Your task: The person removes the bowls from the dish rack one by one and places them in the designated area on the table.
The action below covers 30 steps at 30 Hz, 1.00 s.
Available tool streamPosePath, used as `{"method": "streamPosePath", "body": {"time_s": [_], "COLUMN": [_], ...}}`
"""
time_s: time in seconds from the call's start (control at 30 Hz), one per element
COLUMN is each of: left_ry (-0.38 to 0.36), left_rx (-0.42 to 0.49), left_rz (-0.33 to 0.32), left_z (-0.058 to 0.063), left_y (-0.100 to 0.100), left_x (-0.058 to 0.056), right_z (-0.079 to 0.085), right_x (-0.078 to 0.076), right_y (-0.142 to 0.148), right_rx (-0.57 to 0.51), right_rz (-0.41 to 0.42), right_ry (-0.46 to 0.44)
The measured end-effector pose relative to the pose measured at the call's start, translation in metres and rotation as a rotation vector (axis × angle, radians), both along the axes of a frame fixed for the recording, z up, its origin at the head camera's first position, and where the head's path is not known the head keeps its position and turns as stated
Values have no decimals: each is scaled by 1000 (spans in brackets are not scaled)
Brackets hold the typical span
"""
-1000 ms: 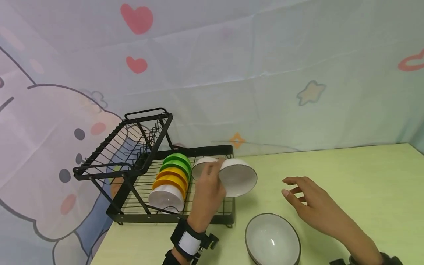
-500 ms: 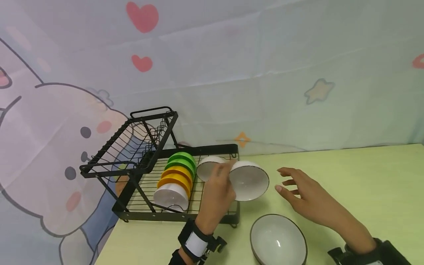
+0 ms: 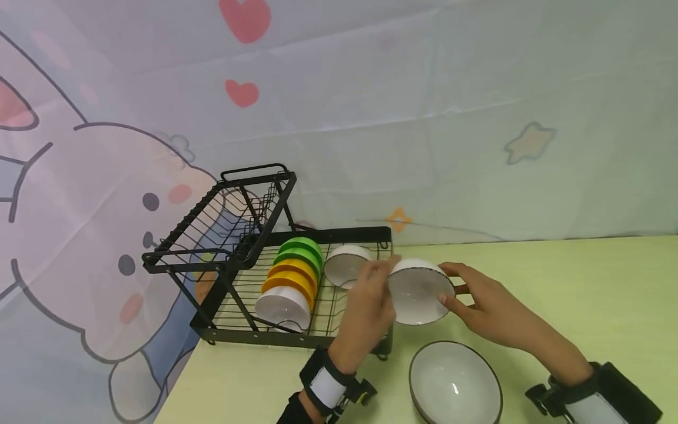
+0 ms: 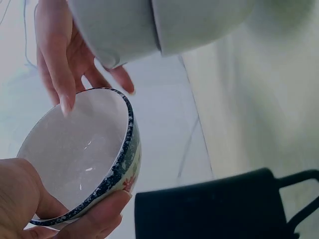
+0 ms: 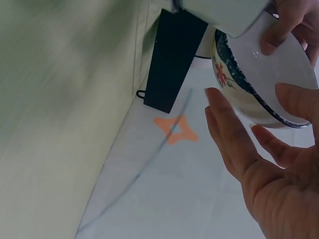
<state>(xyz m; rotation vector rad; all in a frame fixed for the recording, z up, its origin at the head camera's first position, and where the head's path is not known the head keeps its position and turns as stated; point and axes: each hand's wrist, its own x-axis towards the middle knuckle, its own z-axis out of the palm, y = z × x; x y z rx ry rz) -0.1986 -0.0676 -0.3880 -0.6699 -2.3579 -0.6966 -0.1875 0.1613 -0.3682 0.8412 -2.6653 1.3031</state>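
Observation:
My left hand (image 3: 368, 306) pinches the rim of a white bowl (image 3: 421, 297), thumb inside and fingers outside. The bowl is tilted, its inside facing me, held up to the right of the black dish rack (image 3: 344, 343). Both wrist views show its dark blue speckled rim and a red flower outside. At the opposite side, my right hand (image 3: 492, 309) straddles the rim. Its thumb (image 5: 296, 99) overlaps the inside, while its other fingers stretch fairly straight along the outside. Below stand stacked larger white bowls (image 3: 455, 377) with dark rims.
In the rack, green bowls (image 3: 301, 242), yellow bowls (image 3: 291, 282) and a white bowl (image 3: 283, 306) lean in a row. Another white bowl (image 3: 346, 268) leans to their right. The rack's raised upper tier (image 3: 219, 218) is at the left. A patterned cloth (image 3: 450, 147) hangs behind the table.
My left hand has carried the bowl rightward, away from the rack. My right hand has come in to the bowl's right rim. The head view has shifted right.

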Motion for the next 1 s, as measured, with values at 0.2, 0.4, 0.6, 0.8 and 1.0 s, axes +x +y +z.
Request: {"method": "streamPosePath", "body": {"time_s": [0.2,0.4,0.6,0.8,1.0], "left_ry": [-17,6,2,-22,-59], "left_rx": [16,0,-15,17,47], "left_rz": [-38,-55,-60,-72,-94], "left_z": [0,2,0,0,-1], "left_y": [7,12,15,14,14], "left_x": [3,3,2,3,5], "right_z": [-1,0,1,4,9], "right_x": [-4,-7,-11,-16,-16], "right_y": [4,9,12,9,6], "right_rx": [18,82,132,149,143], "right_rz": [35,93,107,106,49], "right_ry": [46,153,223,224,146]}}
